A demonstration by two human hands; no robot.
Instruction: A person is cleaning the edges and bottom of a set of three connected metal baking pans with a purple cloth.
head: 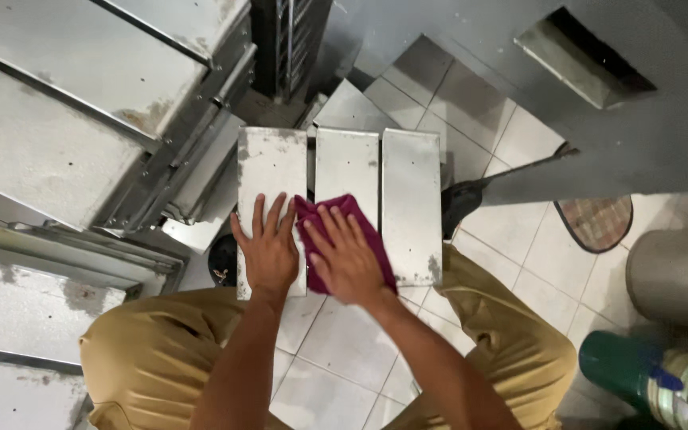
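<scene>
Much of the maroon cloth (349, 231) is hidden under the right hand (347, 259), which lies flat on it with fingers spread, over the near end of the middle of three metal trays (412, 207) set side by side. The left hand (268, 248) is pressed flat and open on the left tray's near end, just beside the right, gripping nothing. The trays' undersides and supports are hidden. Stacked metal shelves (57, 151) crowd the left; a floor mat (599, 223), a green cylinder (619, 366) and white floor tiles (344, 342) lie around the tan-trousered knees (511, 342).
</scene>
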